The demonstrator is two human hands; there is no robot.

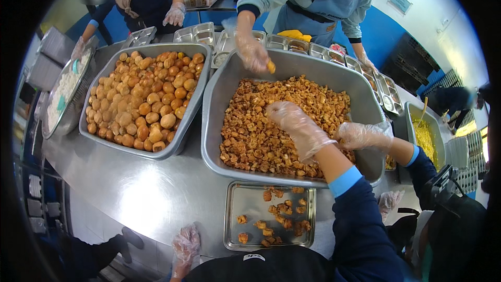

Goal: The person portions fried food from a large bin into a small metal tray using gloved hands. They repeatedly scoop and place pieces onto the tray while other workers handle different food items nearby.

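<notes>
My right hand (pixel 299 127), in a clear plastic glove, reaches over a heap of small fried brown chunks (pixel 258 137), possibly tofu, inside a large grey plastic tub (pixel 291 182). Its fingers are bent at the heap, and their tips are too hidden to show a grip. My left hand (pixel 186 244), also gloved, is low by the table's near edge with its fingers curled; nothing is visible in it. Between me and the tub lies a rectangular steel tray (pixel 244 196) with several larger fried pieces (pixel 282 215) scattered on it.
Left of the tub stands a grey tub of brown-stained eggs (pixel 145 102), then a basin of white rice (pixel 64 98). Steel compartment trays (pixel 278 41) line the far edge. A co-worker's gloved hand (pixel 364 135) enters from the right; another's (pixel 252 53) holds a fried piece opposite. A yellow-food tub (pixel 424 141) stands right.
</notes>
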